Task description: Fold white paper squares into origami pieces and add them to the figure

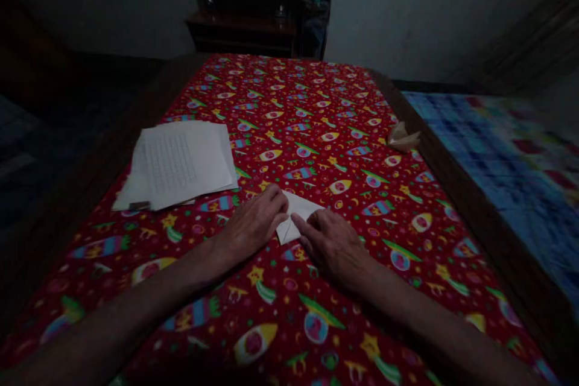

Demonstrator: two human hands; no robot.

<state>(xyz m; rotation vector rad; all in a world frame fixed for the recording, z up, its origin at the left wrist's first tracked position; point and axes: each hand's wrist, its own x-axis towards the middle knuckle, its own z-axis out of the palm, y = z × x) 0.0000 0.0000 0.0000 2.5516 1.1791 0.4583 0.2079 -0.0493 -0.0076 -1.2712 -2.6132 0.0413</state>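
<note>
A folded white paper lies on the red rocket-print cloth, with a pointed corner showing toward me. My left hand comes in from the lower left, and its fingertips press on the paper's left side. My right hand lies close against it from the right, with the fingertips on the paper's lower right edge. Much of the paper's lower part is hidden by my fingers.
To the left lies a loose stack of white sheets, the top one printed with a grid. A small folded cream paper piece sits at the cloth's right edge. A wooden frame edge separates the cloth from a blue checked cover. A dark wooden stand holding assorted items is at the back.
</note>
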